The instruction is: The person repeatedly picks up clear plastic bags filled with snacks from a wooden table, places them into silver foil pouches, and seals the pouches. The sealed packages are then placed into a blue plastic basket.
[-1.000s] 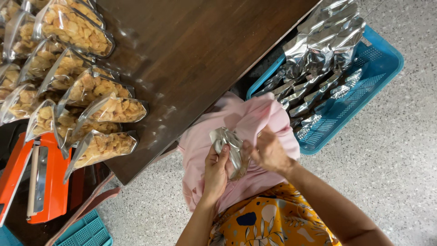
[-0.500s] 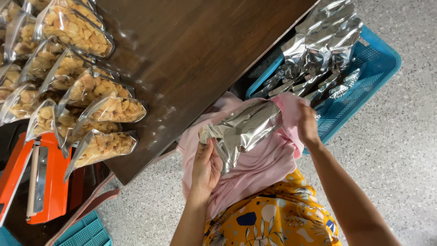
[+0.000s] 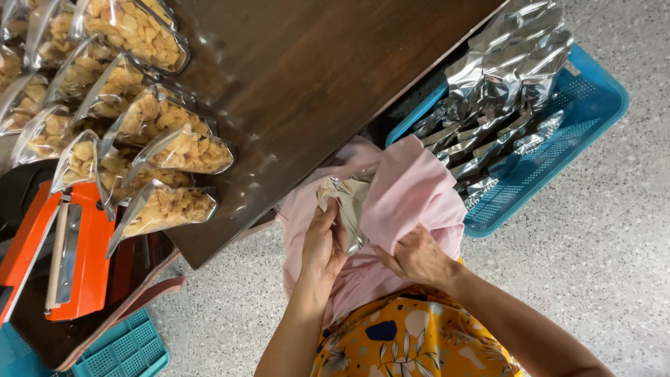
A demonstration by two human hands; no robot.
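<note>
both hands work over my lap: my left hand (image 3: 324, 244) pinches a crumpled silver foil bag (image 3: 349, 206) by its edge, and my right hand (image 3: 417, 257) presses on the pink cloth (image 3: 412, 188) beside it, fingers curled. i judge this bag is not yet filled; whether it holds anything i cannot tell. a blue basket (image 3: 593, 119) on the floor to the right holds many more foil bags (image 3: 502, 63). far left on the brown table (image 3: 314, 77) lie clear bags of fried snacks (image 3: 160, 150), already packed, near an orange sealer (image 3: 49, 251)
</note>
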